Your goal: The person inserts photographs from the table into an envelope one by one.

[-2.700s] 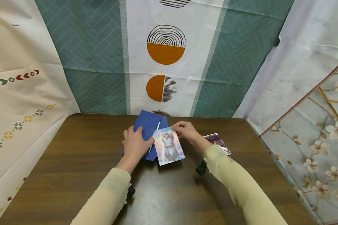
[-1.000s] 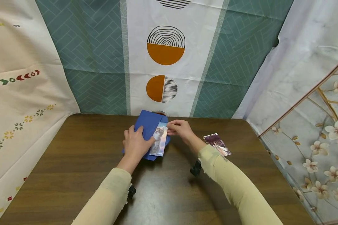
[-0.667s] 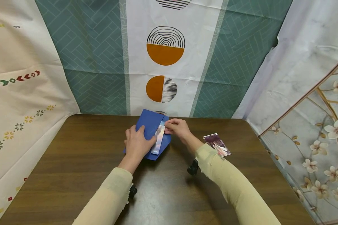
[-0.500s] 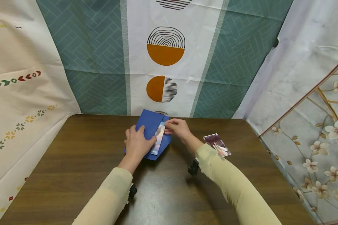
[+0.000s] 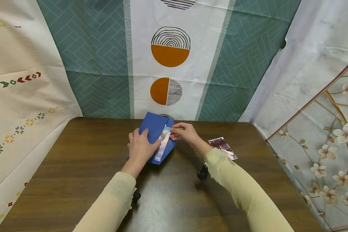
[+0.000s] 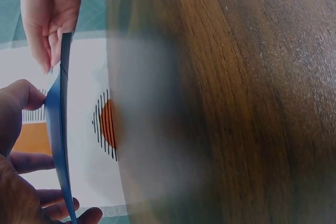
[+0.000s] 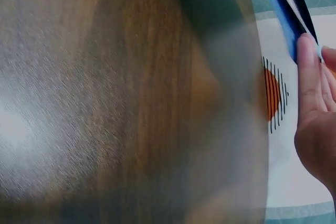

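A blue envelope (image 5: 152,125) is held tilted above the far side of the table, its open side facing right. My left hand (image 5: 140,145) grips it, with the thumb on the near face and fingers behind, as the left wrist view shows. A glossy kitten picture card (image 5: 163,141) sits mostly inside the envelope, and a narrow strip sticks out of the opening. My right hand (image 5: 185,132) pinches the card's upper right edge between thumb and fingers. In the right wrist view, fingers (image 7: 310,77) lie along the envelope's flap.
A dark purple photo card (image 5: 223,148) lies flat on the brown wooden table (image 5: 75,167), right of my right wrist. A patterned curtain (image 5: 104,64) hangs behind the table's far edge, with cloths on both sides.
My right hand has moved left, sliding the kitten card from beside the envelope mostly into it. Since half a second ago, slightly more of the card shows. The envelope stays in my left hand.
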`<action>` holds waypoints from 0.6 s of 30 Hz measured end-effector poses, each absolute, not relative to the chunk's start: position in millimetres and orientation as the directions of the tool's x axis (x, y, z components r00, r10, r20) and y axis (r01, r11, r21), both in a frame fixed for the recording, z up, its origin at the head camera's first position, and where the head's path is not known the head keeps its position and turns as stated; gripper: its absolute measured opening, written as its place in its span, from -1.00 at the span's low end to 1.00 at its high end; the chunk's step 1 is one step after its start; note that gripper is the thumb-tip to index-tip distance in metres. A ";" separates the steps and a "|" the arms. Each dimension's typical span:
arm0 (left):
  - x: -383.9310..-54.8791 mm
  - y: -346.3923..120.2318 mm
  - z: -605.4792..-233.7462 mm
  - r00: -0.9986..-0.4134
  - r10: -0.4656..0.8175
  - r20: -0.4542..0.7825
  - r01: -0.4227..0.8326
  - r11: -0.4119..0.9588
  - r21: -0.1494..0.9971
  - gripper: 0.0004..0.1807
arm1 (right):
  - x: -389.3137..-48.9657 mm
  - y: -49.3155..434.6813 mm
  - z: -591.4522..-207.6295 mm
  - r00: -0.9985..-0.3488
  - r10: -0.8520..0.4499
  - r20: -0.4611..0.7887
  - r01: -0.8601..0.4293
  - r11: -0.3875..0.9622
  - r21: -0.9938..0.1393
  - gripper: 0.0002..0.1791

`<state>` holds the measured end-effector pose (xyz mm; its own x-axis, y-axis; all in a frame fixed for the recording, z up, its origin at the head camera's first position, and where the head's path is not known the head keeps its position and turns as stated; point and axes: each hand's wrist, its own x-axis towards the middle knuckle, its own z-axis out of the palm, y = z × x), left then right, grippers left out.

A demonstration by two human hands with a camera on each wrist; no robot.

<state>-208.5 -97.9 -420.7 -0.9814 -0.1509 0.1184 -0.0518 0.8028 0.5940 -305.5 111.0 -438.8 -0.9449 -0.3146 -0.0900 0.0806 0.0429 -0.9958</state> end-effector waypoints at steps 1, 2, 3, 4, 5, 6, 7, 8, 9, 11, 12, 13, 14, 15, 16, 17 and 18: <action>-208.5 -97.9 -420.8 -0.981 -0.152 0.119 -0.052 0.803 0.594 -0.14 | -304.9 110.6 -439.1 -0.945 -0.315 -0.088 0.082 0.032 -0.996 -0.73; -208.6 -97.8 -421.0 -0.981 -0.152 0.122 -0.051 0.803 0.594 -0.14 | -304.5 110.0 -439.2 -0.945 -0.315 -0.087 0.084 0.023 -0.996 -0.74; -208.5 -97.8 -421.1 -0.981 -0.152 0.123 -0.050 0.804 0.593 -0.14 | -304.1 109.3 -439.2 -0.945 -0.315 -0.088 0.086 0.018 -0.996 -0.75; -208.5 -97.7 -421.0 -0.980 -0.152 0.125 -0.050 0.804 0.592 -0.14 | -303.9 108.4 -439.0 -0.945 -0.316 -0.088 0.087 0.015 -0.996 -0.76; -208.5 -97.7 -421.0 -0.980 -0.153 0.126 -0.049 0.805 0.591 -0.14 | -303.9 107.4 -438.7 -0.945 -0.316 -0.088 0.088 0.014 -0.996 -0.78; -208.5 -97.5 -420.9 -0.980 -0.153 0.127 -0.049 0.806 0.591 -0.14 | -304.0 106.2 -438.3 -0.945 -0.313 -0.090 0.090 0.014 -0.996 -0.80; -208.4 -97.2 -420.8 -0.980 -0.152 0.125 -0.050 0.807 0.589 -0.14 | -304.2 105.2 -438.0 -0.946 -0.310 -0.090 0.090 0.015 -0.996 -0.81; -208.3 -96.9 -420.6 -0.981 -0.151 0.123 -0.051 0.808 0.587 -0.14 | -304.5 104.1 -437.9 -0.948 -0.306 -0.090 0.090 0.015 -0.996 -0.82; -208.2 -96.7 -420.2 -0.981 -0.150 0.120 -0.052 0.809 0.586 -0.14 | -304.8 103.0 -437.9 -0.950 -0.301 -0.089 0.089 0.012 -0.996 -0.83; -208.0 -95.9 -419.8 -0.982 -0.148 0.117 -0.053 0.811 0.583 -0.13 | -305.2 100.6 -437.7 -0.954 -0.288 -0.083 0.087 0.000 -0.996 -0.85; -207.9 -95.4 -419.5 -0.982 -0.146 0.116 -0.052 0.812 0.582 -0.14 | -305.4 99.5 -437.6 -0.956 -0.283 -0.080 0.086 -0.007 -0.996 -0.86; -207.7 -94.9 -419.4 -0.983 -0.145 0.117 -0.051 0.812 0.581 -0.14 | -305.6 98.3 -437.6 -0.958 -0.277 -0.079 0.086 -0.012 -0.996 -0.87; -207.6 -94.4 -419.2 -0.982 -0.143 0.120 -0.048 0.813 0.581 -0.14 | -305.7 97.1 -437.3 -0.958 -0.275 -0.078 0.085 -0.016 -0.996 -0.87; -207.4 -94.0 -419.1 -0.982 -0.141 0.123 -0.044 0.813 0.581 -0.14 | -305.8 95.8 -437.1 -0.959 -0.273 -0.076 0.084 -0.018 -0.996 -0.88; -207.3 -93.6 -419.1 -0.982 -0.140 0.128 -0.040 0.813 0.581 -0.15 | -305.7 94.5 -436.6 -0.960 -0.271 -0.076 0.085 -0.019 -0.996 -0.88; -207.2 -93.2 -419.0 -0.981 -0.140 0.133 -0.037 0.813 0.581 -0.15 | -305.8 93.3 -436.1 -0.960 -0.269 -0.077 0.086 -0.020 -0.996 -0.89; -207.2 -93.0 -419.0 -0.981 -0.139 0.137 -0.034 0.813 0.582 -0.15 | -306.0 92.4 -435.8 -0.960 -0.268 -0.078 0.087 -0.022 -0.996 -0.89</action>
<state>-207.2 -93.0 -419.0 -0.9808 -0.1389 0.1365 -0.0341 0.8126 0.5819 -306.0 92.4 -435.8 -0.9603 -0.2680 -0.0779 0.0870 -0.0222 -0.9960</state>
